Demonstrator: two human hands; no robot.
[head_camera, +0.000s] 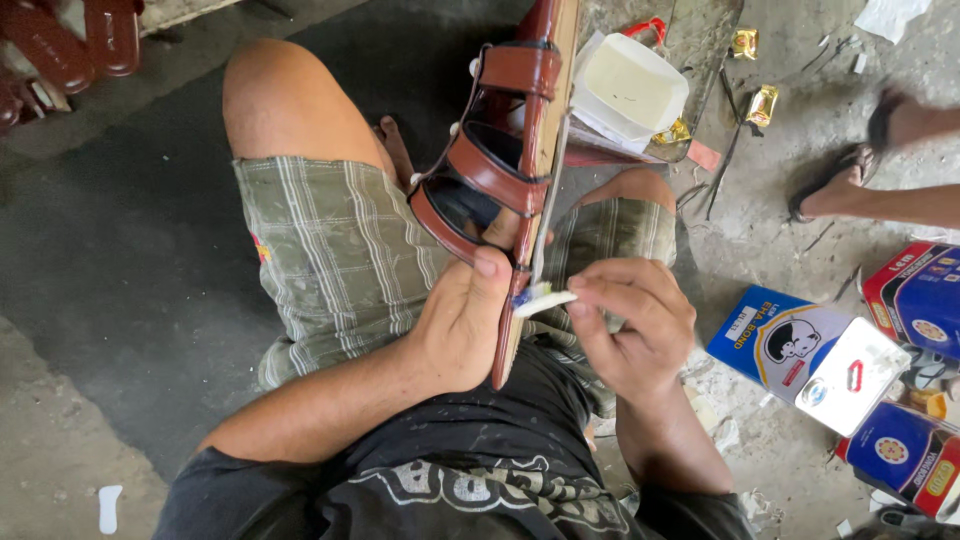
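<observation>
Sandal (505, 170) stands on edge, clasped by the left hand (462, 320); beside its sole, the right hand (630, 325) pinches a white brush (540, 299).

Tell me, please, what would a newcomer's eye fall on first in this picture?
Most striking is the brown strapped sandal, held on edge at the centre by the left hand. Beside it, the right hand presses a small brush to the sole's edge. Behind the sandal stands a white tub, and blue tins lie on the floor at right, near another person's sandalled foot.
</observation>
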